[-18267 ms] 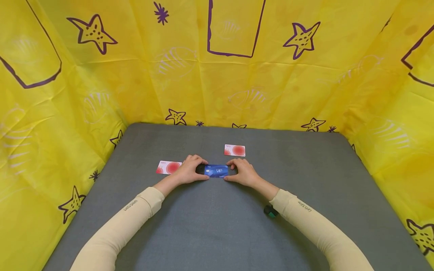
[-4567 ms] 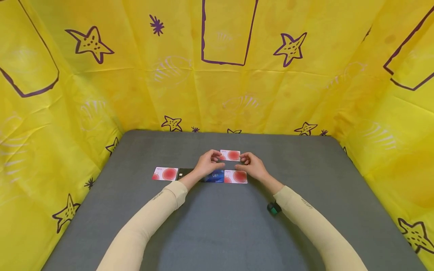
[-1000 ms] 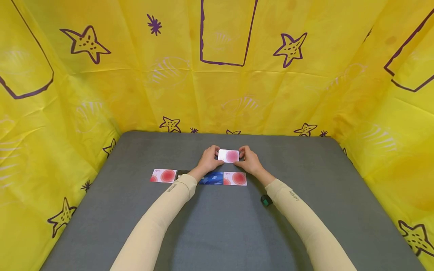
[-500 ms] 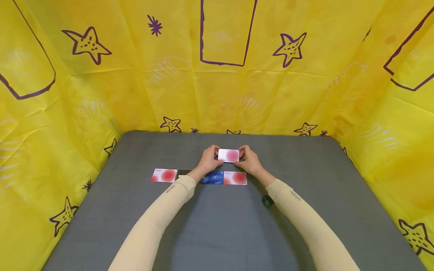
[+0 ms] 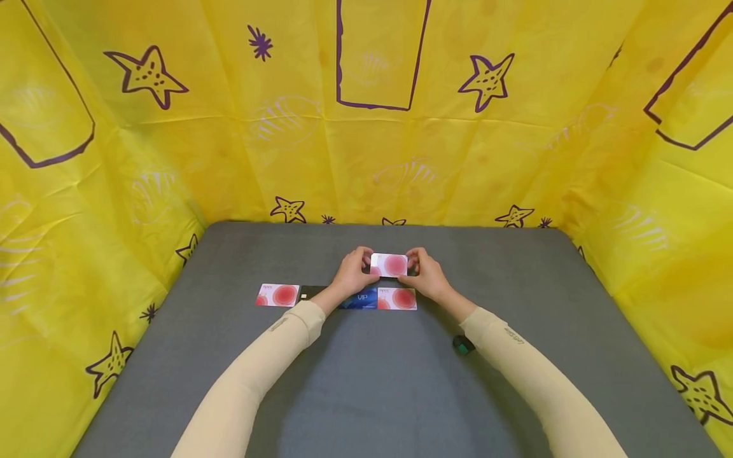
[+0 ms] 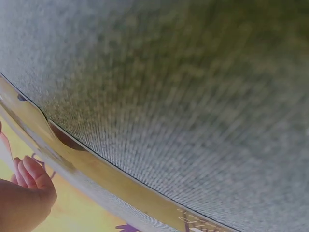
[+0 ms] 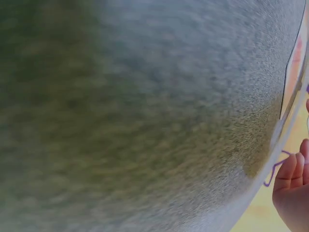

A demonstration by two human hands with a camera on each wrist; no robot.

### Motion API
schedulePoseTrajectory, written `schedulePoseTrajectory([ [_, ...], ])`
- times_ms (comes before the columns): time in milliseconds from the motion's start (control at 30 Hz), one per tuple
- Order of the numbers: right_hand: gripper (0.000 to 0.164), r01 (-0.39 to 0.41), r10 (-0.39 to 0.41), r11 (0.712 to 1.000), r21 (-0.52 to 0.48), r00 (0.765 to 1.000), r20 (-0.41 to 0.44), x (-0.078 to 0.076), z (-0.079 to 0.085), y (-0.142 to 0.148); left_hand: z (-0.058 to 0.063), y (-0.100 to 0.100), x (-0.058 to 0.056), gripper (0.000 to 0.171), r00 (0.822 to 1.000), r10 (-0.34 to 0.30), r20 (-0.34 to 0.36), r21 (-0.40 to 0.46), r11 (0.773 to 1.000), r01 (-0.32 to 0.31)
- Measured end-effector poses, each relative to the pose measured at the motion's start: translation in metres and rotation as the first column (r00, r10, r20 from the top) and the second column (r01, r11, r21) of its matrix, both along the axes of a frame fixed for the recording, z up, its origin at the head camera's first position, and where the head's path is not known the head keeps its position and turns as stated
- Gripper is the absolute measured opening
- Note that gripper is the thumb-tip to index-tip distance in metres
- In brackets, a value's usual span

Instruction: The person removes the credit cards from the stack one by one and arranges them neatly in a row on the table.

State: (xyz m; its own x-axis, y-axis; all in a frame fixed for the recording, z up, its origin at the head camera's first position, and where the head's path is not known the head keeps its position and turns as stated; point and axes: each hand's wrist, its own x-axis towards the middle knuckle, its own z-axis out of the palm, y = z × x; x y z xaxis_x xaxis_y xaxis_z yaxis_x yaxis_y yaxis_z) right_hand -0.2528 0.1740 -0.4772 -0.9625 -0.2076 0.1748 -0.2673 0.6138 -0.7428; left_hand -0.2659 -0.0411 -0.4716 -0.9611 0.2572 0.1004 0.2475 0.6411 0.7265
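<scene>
A white card with red circles (image 5: 388, 264) is held between my two hands, above a row of cards and tilted so its face shows. My left hand (image 5: 352, 270) pinches its left end; my right hand (image 5: 426, 273) pinches the right end. In the row lie a white-and-red card (image 5: 277, 295), a black card (image 5: 307, 292) partly under my left forearm, a blue VIP card (image 5: 363, 298) and another white-and-red card (image 5: 397, 299). The left wrist view has my left hand at its lower left edge, and the right wrist view has my right hand at its lower right.
A grey cloth-covered table (image 5: 366, 381) lies beneath everything. Yellow fabric (image 5: 258, 159) with starfish drawings encloses its back and sides. A small black and green object (image 5: 462, 345) shows beside my right sleeve.
Since 18.3 s ago, the blue card has left my hands and lies in the row. Over the last half second the held card shifts slightly right and its tilt changes, making its print clearer.
</scene>
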Motion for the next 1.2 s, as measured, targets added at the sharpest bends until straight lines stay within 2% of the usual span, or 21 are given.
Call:
schedulePoseTrajectory([
  [233, 0.056, -0.01, 0.01, 1.0, 0.0, 1.0, 0.005, 0.011, 0.002, 0.007, 0.002, -0.001, 0.009, 0.054, 0.998, -0.048, -0.032, 0.006, 0.999, 0.048],
  [400, 0.055, -0.02, 0.02, 1.0, 0.008, 1.0, 0.022, 0.019, 0.003, 0.012, 0.003, -0.002, 0.016, 0.055, 0.995, -0.091, -0.042, 0.049, 0.994, 0.093],
  [567, 0.055, -0.035, 0.035, 0.999, 0.009, 0.999, 0.009, 0.025, 0.004, 0.017, 0.002, -0.003, 0.024, 0.053, 0.989, -0.122, -0.085, 0.07, 0.989, 0.128],
  [900, 0.053, -0.049, 0.048, 0.999, 0.014, 0.998, 0.03, 0.039, 0.0, 0.02, -0.002, -0.003, 0.036, 0.055, 0.991, -0.127, -0.042, 0.057, 0.99, 0.13],
  [1200, 0.055, -0.038, 0.037, 0.999, 0.012, 0.997, 0.064, 0.05, -0.003, 0.023, 0.001, -0.002, 0.049, 0.053, 0.992, -0.122, -0.015, 0.064, 0.99, 0.123],
])
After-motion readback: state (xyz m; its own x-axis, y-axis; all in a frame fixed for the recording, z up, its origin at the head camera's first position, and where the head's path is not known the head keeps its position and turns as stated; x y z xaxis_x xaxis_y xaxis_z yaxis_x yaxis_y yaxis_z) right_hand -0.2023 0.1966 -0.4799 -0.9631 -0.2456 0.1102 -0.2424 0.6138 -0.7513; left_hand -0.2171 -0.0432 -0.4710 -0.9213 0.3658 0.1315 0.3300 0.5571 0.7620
